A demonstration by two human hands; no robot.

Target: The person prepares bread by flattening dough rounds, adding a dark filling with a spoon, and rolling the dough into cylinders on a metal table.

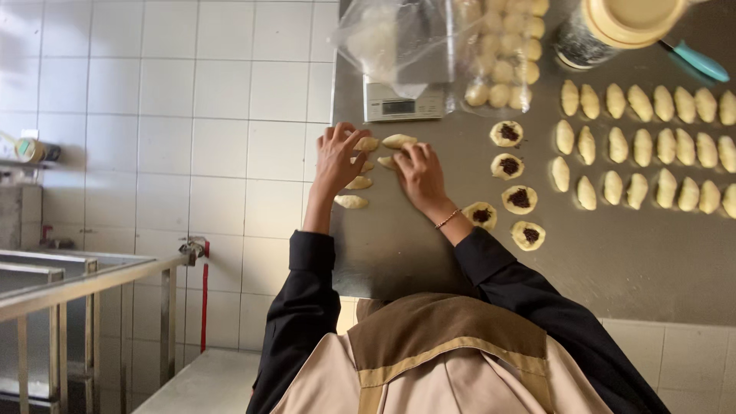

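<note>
My left hand (pixel 337 159) rests at the left edge of the steel table (pixel 429 261), its fingertips pinching a folded dough piece (pixel 367 143). My right hand (pixel 420 176), with a thin bracelet at the wrist, has its fingers on another folded dough piece (pixel 399 141) just beside it. Three more folded pieces (pixel 351 202) lie between and below the hands. To the right of my right wrist lie several flat dough rounds with dark filling (pixel 519 199), open and unfolded.
Rows of folded pastries (pixel 659 146) fill the table's right side. A small scale (pixel 404 103) holds a plastic bag; dough balls under plastic (pixel 506 54), a lidded container (pixel 613 23) and a teal-handled tool (pixel 699 63) sit at the back. A metal rack (pixel 84 280) stands left.
</note>
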